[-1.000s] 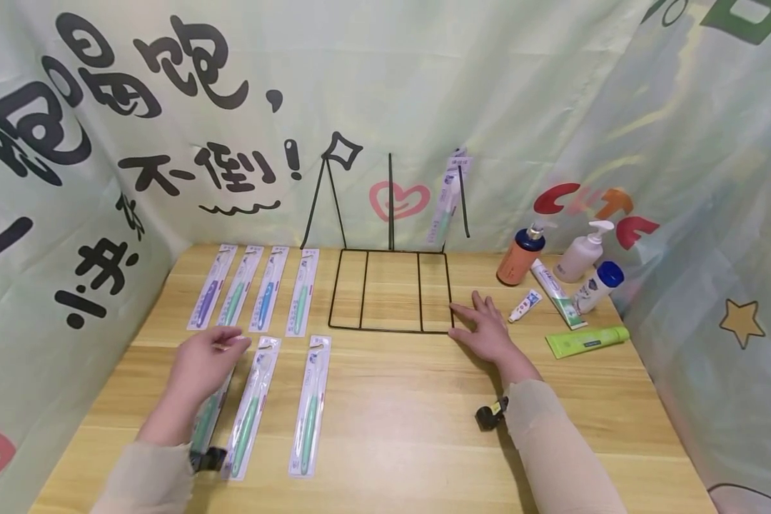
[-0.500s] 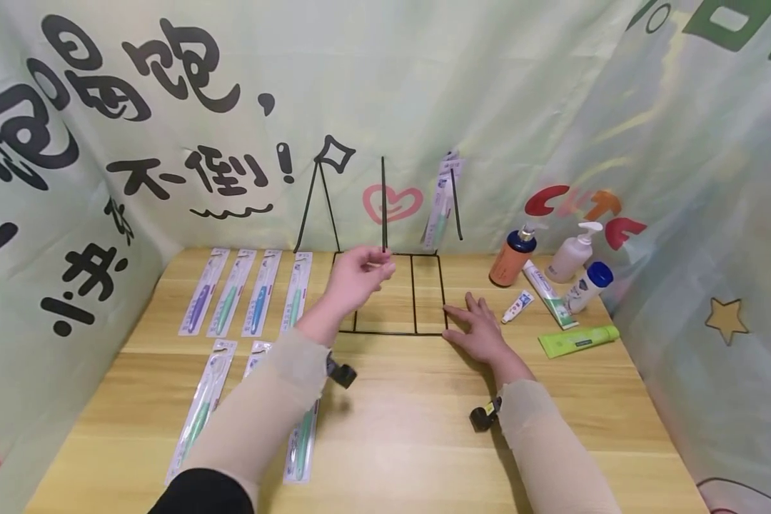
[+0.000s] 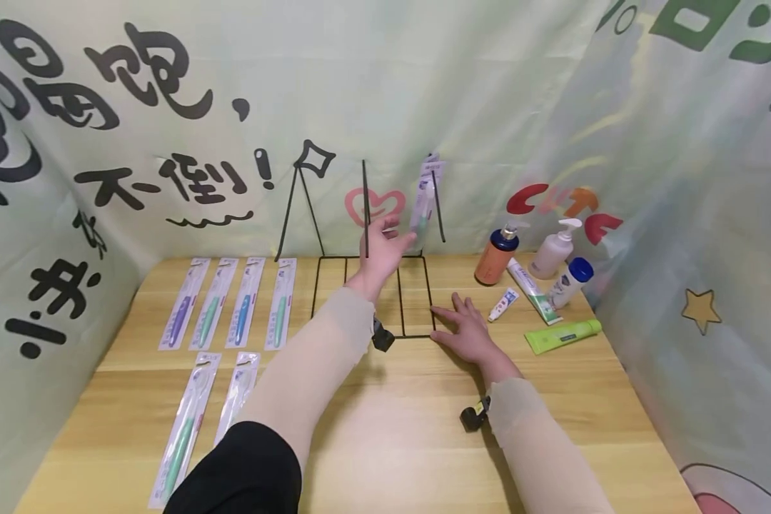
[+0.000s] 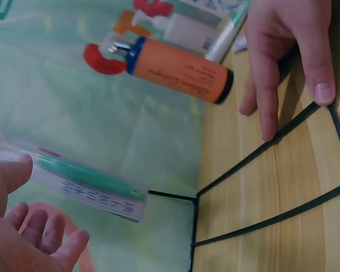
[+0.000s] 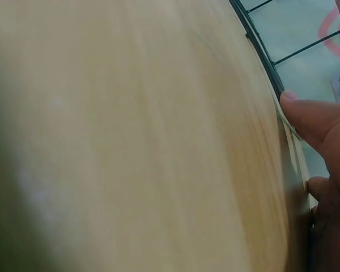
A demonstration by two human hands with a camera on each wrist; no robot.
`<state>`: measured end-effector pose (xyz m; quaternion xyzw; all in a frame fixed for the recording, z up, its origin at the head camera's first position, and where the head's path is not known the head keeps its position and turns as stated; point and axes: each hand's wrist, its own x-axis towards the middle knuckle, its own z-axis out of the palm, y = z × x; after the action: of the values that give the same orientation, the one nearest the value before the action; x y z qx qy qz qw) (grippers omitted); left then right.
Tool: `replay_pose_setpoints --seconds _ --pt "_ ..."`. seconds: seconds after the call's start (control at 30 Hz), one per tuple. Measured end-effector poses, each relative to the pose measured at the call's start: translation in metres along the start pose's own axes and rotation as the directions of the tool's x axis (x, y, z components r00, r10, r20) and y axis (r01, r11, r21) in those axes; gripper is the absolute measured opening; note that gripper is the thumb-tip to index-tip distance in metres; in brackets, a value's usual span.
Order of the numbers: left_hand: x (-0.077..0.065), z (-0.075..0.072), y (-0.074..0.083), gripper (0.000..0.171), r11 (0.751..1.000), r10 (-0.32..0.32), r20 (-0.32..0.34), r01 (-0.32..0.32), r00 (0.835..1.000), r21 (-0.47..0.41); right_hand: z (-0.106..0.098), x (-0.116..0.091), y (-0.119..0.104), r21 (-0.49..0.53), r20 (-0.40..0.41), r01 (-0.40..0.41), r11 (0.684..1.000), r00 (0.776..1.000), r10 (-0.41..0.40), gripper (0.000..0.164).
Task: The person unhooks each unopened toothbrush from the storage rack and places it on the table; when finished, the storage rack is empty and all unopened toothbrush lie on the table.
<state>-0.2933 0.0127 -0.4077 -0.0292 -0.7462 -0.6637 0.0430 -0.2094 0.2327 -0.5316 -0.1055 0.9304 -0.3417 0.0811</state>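
Note:
A black wire rack (image 3: 416,337) stands at the back of the table, with upright hooks along its rear. On its right hook hangs a packaged toothbrush (image 3: 424,193), green-handled in the left wrist view. My left hand (image 3: 382,253) is raised beside that package, thumb out and fingers loosely bent. In the left wrist view, the thumb overlaps the package (image 4: 96,184) while the palm below holds nothing. My right hand (image 3: 467,334) rests at the rack base's right side, its thumb (image 5: 297,110) and straight fingers touching the wire.
Several packaged toothbrushes (image 3: 243,307) lie in two rows on the left; the left arm covers part of the front row. To the right are an orange pump bottle (image 3: 496,258), a lilac pump bottle (image 3: 552,253), a blue-capped bottle (image 3: 570,282) and tubes, including a green tube (image 3: 562,335).
My left hand has moved from the toothbrushes at left, across the rack, up to the hanging package. The right hand stays on the rack. The head view has shifted slightly right.

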Motion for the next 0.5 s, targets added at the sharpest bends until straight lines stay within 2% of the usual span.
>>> replay_pose_setpoints --seconds 0.1,0.2,0.33,0.5 --pt "0.009 0.005 -0.008 0.051 1.000 0.030 -0.052 -0.030 0.998 -0.003 0.004 0.003 -0.003 -0.001 0.008 0.010 1.000 1.000 -0.010 0.059" --pt "0.016 0.012 -0.014 0.042 0.999 0.028 -0.075 -0.025 0.997 0.036 0.005 0.003 -0.005 0.002 0.005 0.000 1.000 1.000 0.000 0.058" --pt "0.018 0.019 -0.018 0.031 0.995 0.005 -0.087 0.003 0.996 0.096 0.003 0.001 -0.005 0.004 0.002 -0.020 1.000 1.000 0.020 0.059" --pt "0.019 0.023 -0.021 0.029 0.998 0.009 -0.078 -0.004 0.997 0.065 0.001 0.001 -0.003 0.009 0.002 -0.032 0.999 0.999 0.032 0.060"
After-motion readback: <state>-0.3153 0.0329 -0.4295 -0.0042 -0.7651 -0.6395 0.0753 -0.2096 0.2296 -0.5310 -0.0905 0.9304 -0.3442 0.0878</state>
